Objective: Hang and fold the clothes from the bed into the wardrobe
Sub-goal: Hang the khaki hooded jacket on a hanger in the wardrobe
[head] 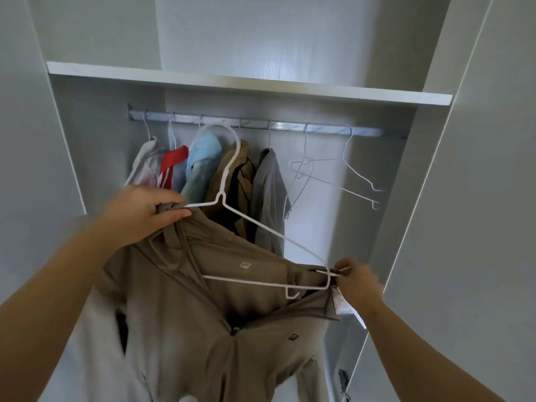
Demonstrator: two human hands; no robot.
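I hold a taupe zip jacket (232, 309) up in front of the open wardrobe. A white wire hanger (261, 227) lies across its collar, hook pointing up toward the rail (261, 124). My left hand (142, 213) grips the jacket's left shoulder together with the hanger's left end. My right hand (359, 282) pinches the jacket's right shoulder and the hanger's right end. The jacket's body hangs down between my arms, zip partly open.
On the rail hang several garments: pale, red-striped (171, 166), light blue (203, 161), tan (235, 181) and grey (268, 195). Two bare wire hangers (333, 172) hang to their right. A white shelf (249, 82) sits above the rail. Wardrobe side panels stand at left and right.
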